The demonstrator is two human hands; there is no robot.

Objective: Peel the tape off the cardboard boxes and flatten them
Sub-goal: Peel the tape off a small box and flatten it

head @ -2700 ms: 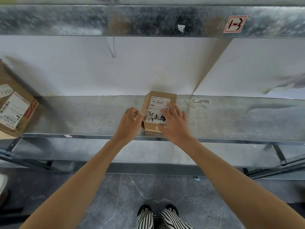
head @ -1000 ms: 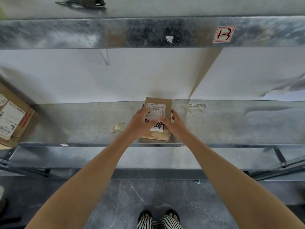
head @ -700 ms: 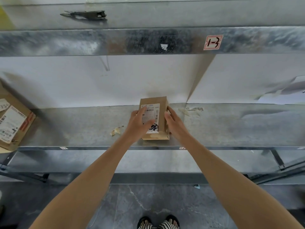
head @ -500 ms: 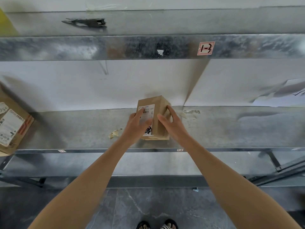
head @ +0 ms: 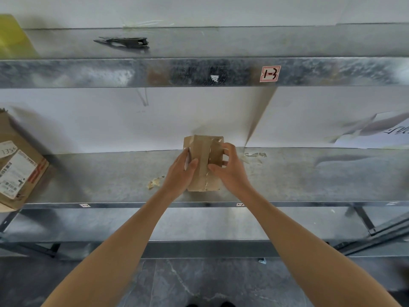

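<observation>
Far on the left I see a big cardboard box (head: 20, 165) with white labels. It leans at the end of the shelf (head: 309, 178) and no hand is on it, so I think its tape comes later. A black tool (head: 124, 42) lies on the shelf above. Lower down, a little scrap of tape (head: 156, 182) sits just beside the left hand (head: 180, 171).

That hand is curled round the left edge of the small box (head: 202, 160), with its thumb on the front. The small box stands up on its end near the middle of the shelf, plain side to me. I cannot tell if its low end rests on the metal. A strip of tape (head: 209, 161) runs down the middle of the box.

The right hand (head: 230, 171) is curled round the right edge, thumb on the front too. More tape bits (head: 254, 156) lie to its right.

What could go wrong, I think: the tape looks thin and crinkly, so a fast pull may snap it into small bits. A hard pull may rip the brown card as well. If one hand lets go to pick at the tape, the box could tip and drop off the front of the shelf.
</observation>
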